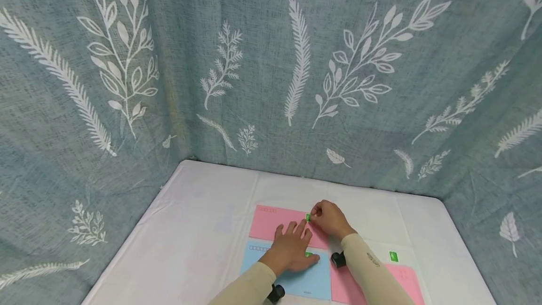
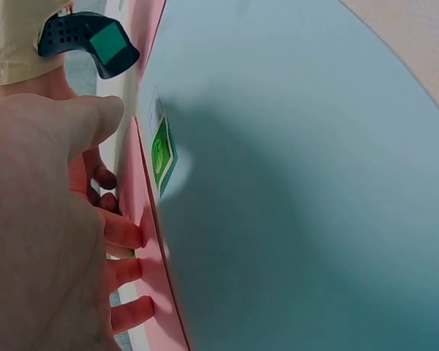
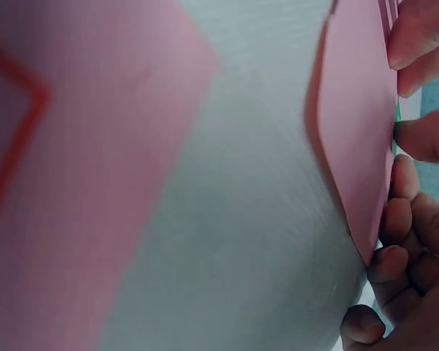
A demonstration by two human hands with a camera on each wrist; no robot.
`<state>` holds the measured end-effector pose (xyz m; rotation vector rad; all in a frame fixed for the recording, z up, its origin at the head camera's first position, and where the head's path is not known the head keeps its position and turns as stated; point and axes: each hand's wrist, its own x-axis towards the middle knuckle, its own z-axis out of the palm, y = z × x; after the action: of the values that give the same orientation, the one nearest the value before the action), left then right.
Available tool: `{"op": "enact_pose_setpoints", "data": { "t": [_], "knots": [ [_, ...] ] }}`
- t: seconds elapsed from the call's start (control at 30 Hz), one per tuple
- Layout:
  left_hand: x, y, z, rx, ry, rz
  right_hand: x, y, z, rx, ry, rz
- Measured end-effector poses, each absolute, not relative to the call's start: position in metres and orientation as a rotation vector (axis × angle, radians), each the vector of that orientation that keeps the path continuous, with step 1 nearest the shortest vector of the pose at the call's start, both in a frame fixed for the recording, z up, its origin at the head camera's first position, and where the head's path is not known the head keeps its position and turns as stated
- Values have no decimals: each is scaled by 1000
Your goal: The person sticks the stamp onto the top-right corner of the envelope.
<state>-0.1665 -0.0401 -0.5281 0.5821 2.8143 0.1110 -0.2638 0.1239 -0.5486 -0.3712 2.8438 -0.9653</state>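
My left hand (image 1: 292, 248) lies spread over the blue envelope (image 1: 305, 284) and the far pink envelope (image 1: 267, 222). Its fingertips press on the pink one. A green stamp (image 1: 307, 218) sits at the pink envelope's upper right corner, with a left fingertip right at its lower edge. From the right, my right hand (image 1: 332, 220) pinches at this stamp, its other fingers curled by the envelope's edge in the right wrist view. On the blue envelope another green stamp (image 2: 162, 153) shows beside my left thumb.
A second pink envelope (image 1: 404, 276) lies at the near right, partly under the right forearm. Just beyond it a loose green stamp (image 1: 394, 256) rests on the white tablecloth (image 1: 203, 229). Patterned curtains (image 1: 262, 84) hang behind and beside the table.
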Motion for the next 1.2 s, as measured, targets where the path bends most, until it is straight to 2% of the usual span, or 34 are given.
{"op": "enact_pose_setpoints", "data": {
  "t": [1.2],
  "knots": [
    [-166,-39,-521,572,2824,75,-267,124,-549,-345,2846,-984]
  ]
}}
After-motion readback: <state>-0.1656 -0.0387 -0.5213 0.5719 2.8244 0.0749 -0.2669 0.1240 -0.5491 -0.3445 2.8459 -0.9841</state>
